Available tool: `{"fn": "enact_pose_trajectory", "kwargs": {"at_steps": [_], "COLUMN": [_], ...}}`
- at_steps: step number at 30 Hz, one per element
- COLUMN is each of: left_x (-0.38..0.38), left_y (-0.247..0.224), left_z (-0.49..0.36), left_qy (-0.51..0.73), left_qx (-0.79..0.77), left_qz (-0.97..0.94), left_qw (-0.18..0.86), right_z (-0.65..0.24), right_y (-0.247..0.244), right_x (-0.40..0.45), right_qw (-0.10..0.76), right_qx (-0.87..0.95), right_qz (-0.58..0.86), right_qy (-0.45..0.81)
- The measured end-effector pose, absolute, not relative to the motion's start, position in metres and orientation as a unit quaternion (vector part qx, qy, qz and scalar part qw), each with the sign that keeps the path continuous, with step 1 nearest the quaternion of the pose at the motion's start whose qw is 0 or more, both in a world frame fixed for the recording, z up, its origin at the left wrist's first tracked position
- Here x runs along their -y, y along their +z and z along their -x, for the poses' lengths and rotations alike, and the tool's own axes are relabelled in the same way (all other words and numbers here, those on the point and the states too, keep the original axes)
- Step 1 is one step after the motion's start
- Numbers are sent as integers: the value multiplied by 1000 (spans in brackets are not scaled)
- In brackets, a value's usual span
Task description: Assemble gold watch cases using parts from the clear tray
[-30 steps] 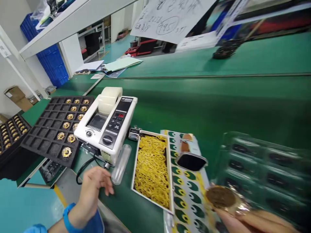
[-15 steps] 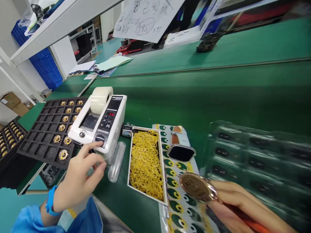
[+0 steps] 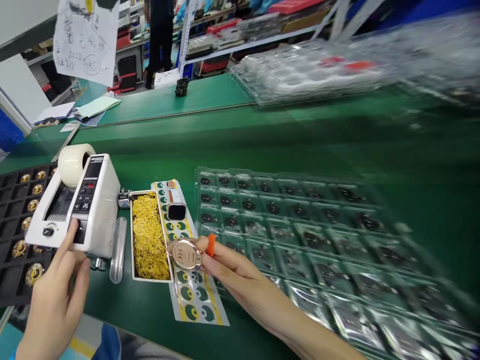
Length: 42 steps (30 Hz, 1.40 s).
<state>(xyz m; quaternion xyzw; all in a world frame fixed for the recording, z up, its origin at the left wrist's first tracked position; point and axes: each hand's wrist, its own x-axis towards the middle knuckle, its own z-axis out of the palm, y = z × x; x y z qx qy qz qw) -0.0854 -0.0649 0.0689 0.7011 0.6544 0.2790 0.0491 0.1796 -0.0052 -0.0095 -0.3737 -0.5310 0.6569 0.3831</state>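
My left hand (image 3: pixel 62 295) has its index fingertip on the front of a white tape dispenser (image 3: pixel 99 200), below the display. Its thumb is apart from the fingers and it holds nothing. My right hand (image 3: pixel 240 277) pinches a round rose-gold watch case (image 3: pixel 186 254) by its edge, the marked back facing me. A small orange piece (image 3: pixel 212 244) sticks up at its fingers; what it belongs to is hidden. Below the case lies a sheet of green and yellow stickers (image 3: pixel 198 302). To its left stands a white-edged box of yellow rings (image 3: pixel 150 235).
A clear tray (image 3: pixel 285 232) with small dark parts in its pockets covers the right side. A black foam tray (image 3: pixel 9 235) with gold watch parts sits at left. A dark-screened smartwatch (image 3: pixel 176 211) rests on the stickers. Stacked clear trays (image 3: pixel 300 75) lie at the back.
The view has swung right, showing more of the clear tray. My right hand has brought the watch case over the sticker sheet, near the yellow rings. My left fingertip stays at the dispenser's front.
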Motion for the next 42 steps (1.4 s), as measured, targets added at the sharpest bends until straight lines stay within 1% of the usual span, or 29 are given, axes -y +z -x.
{"fn": "enact_pose_trajectory", "kwargs": {"at_steps": [3,5,7,9,10,12,14,17,21,26,33,38,42], "left_x": [64,68,75,79,78,68,53,32,25,27,28,28,29], "left_y": [77,81,80,71,65,51,40,32,33,32,28,26,22], "left_z": [95,94,87,74,67,52,40,27,18,13,14,14,14], "left_qy": [175,170,232,316,340,348,351,361,335,333,335,344,344], "left_qx": [-637,-606,-573,-527,-508,-495,-495,-496,-499,-493,-507,-502,-514], "left_qz": [-750,-777,-784,-772,-760,-728,-685,-626,-591,-580,-590,-590,-597], "left_qw": [-26,-19,48,160,220,322,403,482,539,557,532,531,511], "right_z": [-180,-179,-178,-178,-177,-177,-177,-177,-177,-177,-178,-177,-177], "right_y": [-10,-10,-10,-10,-11,-12,-14,-15,-16,-17,-20,-20,-20], "right_x": [7,7,7,7,6,6,7,9,12,14,15,14,14], "right_qw": [373,378,380,377,373,366,357,343,332,315,303,307,309], "right_qx": [521,520,522,527,530,533,537,545,548,543,534,529,535], "right_qz": [349,336,338,339,336,318,295,274,268,263,279,280,286], "right_qy": [684,688,685,682,684,693,705,715,720,733,739,740,733]}}
